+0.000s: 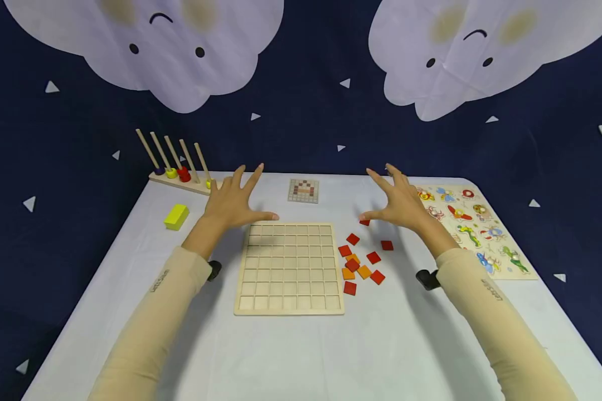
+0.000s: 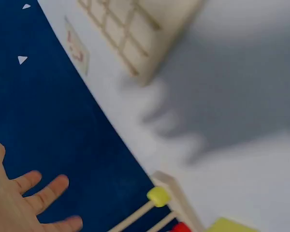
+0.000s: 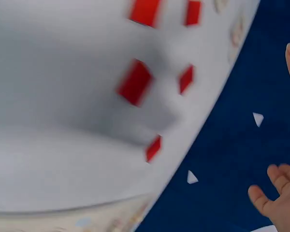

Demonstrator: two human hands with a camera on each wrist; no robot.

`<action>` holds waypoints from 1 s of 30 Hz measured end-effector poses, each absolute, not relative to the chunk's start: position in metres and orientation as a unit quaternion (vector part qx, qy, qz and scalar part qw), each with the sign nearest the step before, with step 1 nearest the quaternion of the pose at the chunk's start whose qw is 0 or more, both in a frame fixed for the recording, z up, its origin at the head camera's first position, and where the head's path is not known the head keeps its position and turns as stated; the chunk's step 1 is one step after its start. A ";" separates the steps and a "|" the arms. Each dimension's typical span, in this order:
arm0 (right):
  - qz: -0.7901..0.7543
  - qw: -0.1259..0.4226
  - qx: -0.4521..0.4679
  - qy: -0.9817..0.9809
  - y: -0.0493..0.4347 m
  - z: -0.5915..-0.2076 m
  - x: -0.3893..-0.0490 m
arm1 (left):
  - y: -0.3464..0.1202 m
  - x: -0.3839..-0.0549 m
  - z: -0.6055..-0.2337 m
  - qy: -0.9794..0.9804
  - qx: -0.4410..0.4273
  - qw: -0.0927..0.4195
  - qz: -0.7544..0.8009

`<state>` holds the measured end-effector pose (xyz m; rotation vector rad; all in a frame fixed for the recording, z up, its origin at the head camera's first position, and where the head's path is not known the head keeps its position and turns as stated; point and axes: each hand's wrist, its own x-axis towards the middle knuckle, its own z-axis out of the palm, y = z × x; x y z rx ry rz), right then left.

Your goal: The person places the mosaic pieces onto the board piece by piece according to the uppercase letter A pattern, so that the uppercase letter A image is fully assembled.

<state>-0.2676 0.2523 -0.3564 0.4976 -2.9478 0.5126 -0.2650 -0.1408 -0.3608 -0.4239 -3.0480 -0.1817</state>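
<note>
Left hand (image 1: pixel 232 203) is hovering, fingers spread, near the far-left corner of the grid board (image 1: pixel 291 274); right hand (image 1: pixel 402 201) is hovering, also spread, near the farthest red tile (image 1: pixel 364 222). Board is lying mid-table, loose red and orange tiles (image 1: pixel 364 272) sitting just right.

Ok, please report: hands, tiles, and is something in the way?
Left hand and right hand raised, fingers spread, holding nothing. Red tiles and orange tiles loose, right of grid board. No obstacle seen between them.
</note>
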 end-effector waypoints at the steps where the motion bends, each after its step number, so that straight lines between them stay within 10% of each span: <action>1: 0.172 0.058 0.176 -0.967 0.254 -0.362 -0.263 | -0.145 -0.261 -0.364 -0.987 -0.142 0.034 -0.065; 30: 0.236 -0.036 0.282 -0.929 0.238 -0.433 -0.193 | -0.200 -0.201 -0.434 -0.965 -0.187 -0.104 -0.153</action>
